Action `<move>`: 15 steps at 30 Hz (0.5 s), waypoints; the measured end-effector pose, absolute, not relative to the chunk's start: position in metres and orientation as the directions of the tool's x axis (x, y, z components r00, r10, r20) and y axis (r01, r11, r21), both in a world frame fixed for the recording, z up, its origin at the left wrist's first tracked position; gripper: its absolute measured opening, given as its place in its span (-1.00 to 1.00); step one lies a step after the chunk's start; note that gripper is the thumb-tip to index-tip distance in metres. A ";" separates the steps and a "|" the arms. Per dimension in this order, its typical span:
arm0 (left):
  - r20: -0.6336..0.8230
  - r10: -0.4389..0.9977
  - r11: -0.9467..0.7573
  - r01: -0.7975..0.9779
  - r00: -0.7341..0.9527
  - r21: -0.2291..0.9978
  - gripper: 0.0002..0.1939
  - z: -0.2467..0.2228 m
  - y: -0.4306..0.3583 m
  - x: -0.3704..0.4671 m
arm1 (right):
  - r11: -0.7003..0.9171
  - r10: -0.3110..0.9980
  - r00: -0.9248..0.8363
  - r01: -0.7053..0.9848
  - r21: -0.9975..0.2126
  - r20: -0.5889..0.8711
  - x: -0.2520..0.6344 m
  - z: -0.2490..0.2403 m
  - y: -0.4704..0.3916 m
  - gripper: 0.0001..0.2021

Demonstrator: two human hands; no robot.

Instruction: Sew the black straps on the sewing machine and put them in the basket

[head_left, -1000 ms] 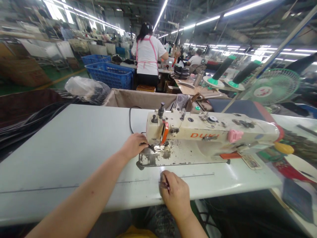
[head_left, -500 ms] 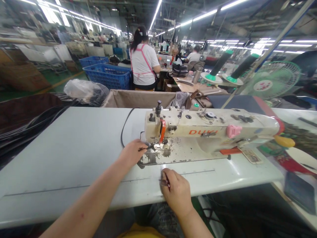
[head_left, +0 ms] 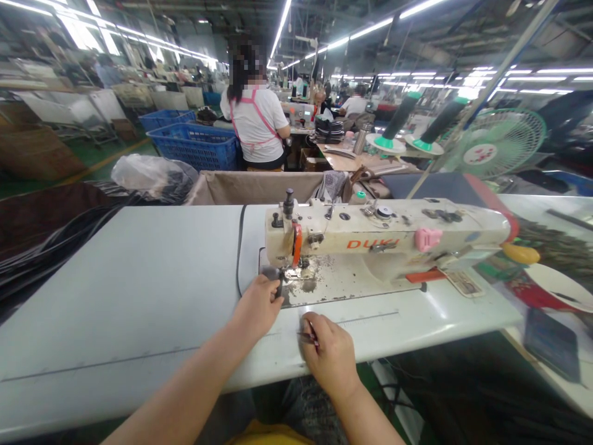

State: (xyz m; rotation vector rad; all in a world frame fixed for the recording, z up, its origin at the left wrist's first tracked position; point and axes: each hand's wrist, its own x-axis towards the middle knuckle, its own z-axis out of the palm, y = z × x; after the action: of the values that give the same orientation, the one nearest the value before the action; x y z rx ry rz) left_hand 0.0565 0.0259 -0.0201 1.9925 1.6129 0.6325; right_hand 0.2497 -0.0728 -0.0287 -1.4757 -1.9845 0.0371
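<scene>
My left hand is closed on a black strap just left of the presser foot of the sewing machine. The strap loops back over the table from there, and a dark blurred part of it shows by my fingertips. Below the machine bed, over the table's front edge, my right hand is closed around small thread snips. Their pointed metal tips stick out to the left, with a bit of red between the fingers; the rest is hidden in the palm.
The white table has a ruler line along its front. A fabric-lined bin stands behind it, black strips lie left, and thread cones and a green fan are right. A co-worker sits beyond, facing away.
My left hand has turned and shifted slightly, and the dark strap part by its fingers has swung up. The strap's loop is straighter. My right hand keeps its place; the view has shifted a little.
</scene>
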 end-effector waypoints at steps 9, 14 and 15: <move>0.018 0.988 -0.135 0.787 0.156 0.602 -0.63 -0.014 0.015 0.078 | 0.367 0.865 -0.140 0.831 -0.417 0.483 0.249 -0.023 -0.074 -0.84; -0.041 0.976 -0.159 0.835 0.212 0.527 -0.55 -0.006 0.012 0.073 | 0.385 0.862 -0.111 0.777 -0.498 0.494 0.251 -0.021 -0.075 -0.81; -0.071 0.970 -0.162 0.836 0.232 0.525 -0.52 -0.005 0.010 0.072 | 0.387 0.864 -0.103 0.762 -0.519 0.493 0.251 -0.021 -0.075 -0.81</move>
State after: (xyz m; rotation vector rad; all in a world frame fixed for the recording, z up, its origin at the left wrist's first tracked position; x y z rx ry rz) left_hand 0.0718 0.0105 -0.0053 2.0537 1.6542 0.3908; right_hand 0.2513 -0.0751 -0.0210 -1.4018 -1.8865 0.1694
